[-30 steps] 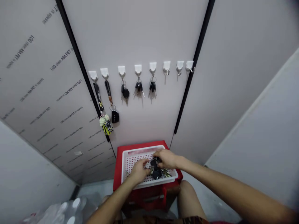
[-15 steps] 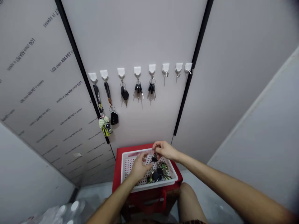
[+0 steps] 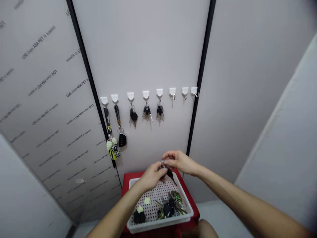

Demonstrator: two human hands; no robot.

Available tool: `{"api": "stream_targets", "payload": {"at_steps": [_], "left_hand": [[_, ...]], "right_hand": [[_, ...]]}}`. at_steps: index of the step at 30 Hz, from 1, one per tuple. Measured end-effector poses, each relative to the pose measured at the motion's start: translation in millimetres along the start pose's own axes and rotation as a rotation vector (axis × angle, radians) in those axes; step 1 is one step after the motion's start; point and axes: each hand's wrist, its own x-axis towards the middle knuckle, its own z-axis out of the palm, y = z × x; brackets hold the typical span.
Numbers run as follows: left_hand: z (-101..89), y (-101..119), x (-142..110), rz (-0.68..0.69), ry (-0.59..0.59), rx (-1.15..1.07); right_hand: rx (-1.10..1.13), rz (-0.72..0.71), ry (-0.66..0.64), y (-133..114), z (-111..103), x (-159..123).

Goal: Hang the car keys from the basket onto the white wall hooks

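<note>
Both my hands meet above the white basket (image 3: pixel 183 216), holding a bunch of keys (image 3: pixel 168 172) between them. My left hand (image 3: pixel 151 176) pinches it from the left and my right hand (image 3: pixel 178 162) grips it from the right, fingers curled. Several more keys and fobs (image 3: pixel 170 206) lie in the basket. A row of white wall hooks (image 3: pixel 148 94) runs above; the five on the left carry key sets (image 3: pixel 146 110), the three on the right (image 3: pixel 183 92) are bare.
The basket rests on a red stool (image 3: pixel 126 185) against a grey wall panel. Black vertical strips (image 3: pixel 200 79) border the panel. Two small yellow-green squares (image 3: pixel 147 200) lie in the basket. My knee (image 3: pixel 205 229) shows at the bottom edge.
Both hands rose out of the basket with a bunch of keys. The view tilted up and back, so the hooks sit lower in the picture.
</note>
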Motion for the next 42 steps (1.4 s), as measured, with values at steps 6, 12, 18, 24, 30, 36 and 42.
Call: {"api": "stream_targets", "payload": {"at_steps": [6,12,18,24,30,36,42], "left_hand": [[-3.6,35.3,17.5,0.061,0.037,0.078],[-5.7,91.5,53.3,0.305,0.331,0.274],[-2.0,135.0,74.6,0.356,0.451,0.482],[1.1,129.2,75.4,0.337,0.417,0.53],[1.0,100.8,60.0,0.234,0.354,0.513],[1.5,11.4,32.1,-0.005,0.202,0.387],[14.3,-82.7,-13.6,-0.242,0.047,0.466]], "right_hand": [[-0.033,-0.113,0.168,-32.1,-23.1,0.2],[0.096,-0.375,0.612,-83.9,-67.2,24.5],[0.105,-0.537,0.813,-113.6,-90.6,51.5],[0.104,-0.447,0.866,-119.1,-94.5,63.2],[0.011,-0.395,0.861,-99.8,-97.2,63.5],[-0.641,-0.373,0.61,-20.2,-51.1,25.2],[-0.927,-0.208,-0.171,82.9,16.3,-22.3]]}}
